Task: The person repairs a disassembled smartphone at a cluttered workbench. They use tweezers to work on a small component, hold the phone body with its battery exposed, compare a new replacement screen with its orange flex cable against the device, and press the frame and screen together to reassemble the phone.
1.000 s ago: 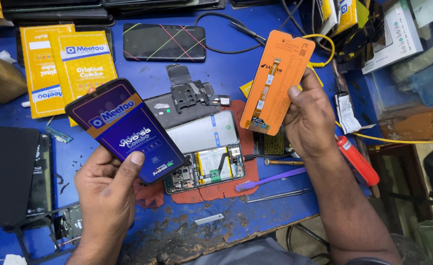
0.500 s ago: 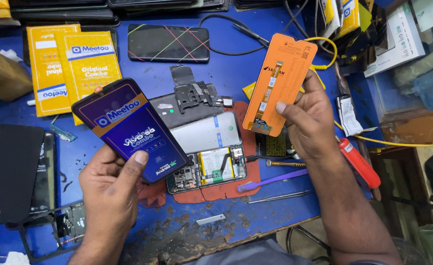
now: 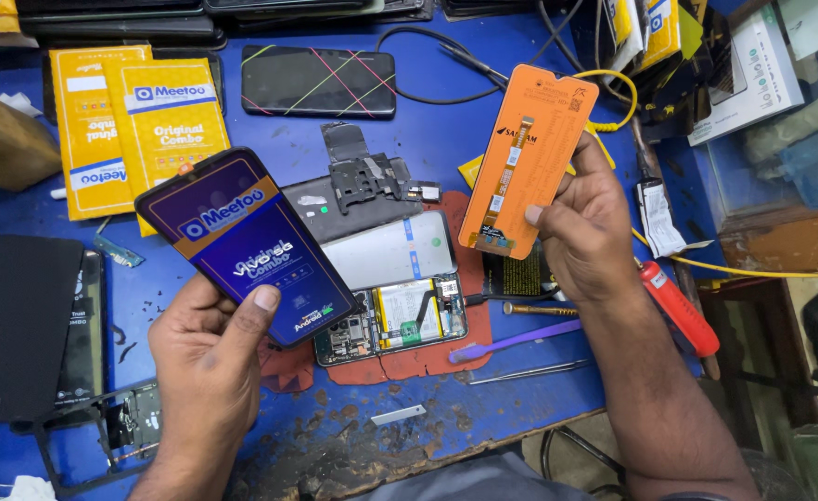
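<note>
I've got two screen parts up off the table (image 3: 483, 111). Left hand (image 3: 207, 351) holds a new display (image 3: 247, 243), dark w/ a blue-purple printed film, tilted, above and left of the opened phone (image 3: 392, 311). Right hand (image 3: 583, 234) holds the orange-backed panel (image 3: 530, 158), flex strip facing me, up and right of the phone.

Phone lies flat on a red mat (image 3: 469, 320), back off, battery and board exposed, a loose grey plate (image 3: 386, 249) across its top half.

Doing this well, I judge: keep both parts by their edges only, no pressure on the glass or on the flex ribbon, and hold them side by side at the same tilt so connector and outline can be matched. Don't let either drop onto the bare board.

Fingers: left thumb (image 3: 259, 299) pressed on the display face near the lower edge, rest curled behind, so clamped on it. Right thumb (image 3: 543, 213) on the panel's lower right side, fingers behind, also clamped.

Around: purple brush (image 3: 516, 340) and tweezers (image 3: 528, 373) just right of the mat, red tool (image 3: 678, 311) by my right wrist, two yellow packets (image 3: 140, 130) top left, a cracked phone (image 3: 318, 81) top centre.
</note>
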A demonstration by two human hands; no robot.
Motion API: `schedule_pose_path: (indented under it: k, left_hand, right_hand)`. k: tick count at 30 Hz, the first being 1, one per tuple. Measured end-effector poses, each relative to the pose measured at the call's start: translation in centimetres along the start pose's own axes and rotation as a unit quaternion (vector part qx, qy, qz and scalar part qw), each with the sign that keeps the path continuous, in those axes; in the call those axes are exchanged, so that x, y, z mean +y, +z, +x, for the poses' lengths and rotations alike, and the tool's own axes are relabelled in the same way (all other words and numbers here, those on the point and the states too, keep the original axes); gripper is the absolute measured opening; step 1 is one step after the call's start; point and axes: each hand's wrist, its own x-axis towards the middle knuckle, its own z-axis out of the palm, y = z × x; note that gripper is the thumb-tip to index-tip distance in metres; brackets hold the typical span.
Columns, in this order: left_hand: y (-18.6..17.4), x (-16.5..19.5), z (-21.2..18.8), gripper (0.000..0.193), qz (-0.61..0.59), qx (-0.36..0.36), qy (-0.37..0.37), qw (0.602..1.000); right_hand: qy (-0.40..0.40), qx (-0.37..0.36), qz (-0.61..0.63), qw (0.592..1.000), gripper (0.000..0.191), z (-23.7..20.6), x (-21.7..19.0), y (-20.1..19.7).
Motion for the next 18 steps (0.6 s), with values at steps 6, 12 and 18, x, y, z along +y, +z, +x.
schedule_pose_path:
  k: [6, 12, 18]
  left_hand:
    - [0.2, 0.5, -0.1, 0.021, -0.007, 0.0, -0.024, 1.0]
    - [0.6, 0.8, 0.1, 0.02, -0.003, -0.002, -0.015, 1.0]
    - [0.3, 1.4, 0.0, 0.02, 0.004, -0.013, -0.051, 0.999]
  right_hand:
    - [-0.001, 0.005, -0.007, 1.0, 0.075, 0.1, 0.0, 0.2]
    - [-0.003, 0.011, -0.006, 1.0, 0.072, 0.1, 0.3, -0.2]
    - [-0.016, 0.021, -0.046, 0.999, 0.066, 0.7, 0.8, -1.0]
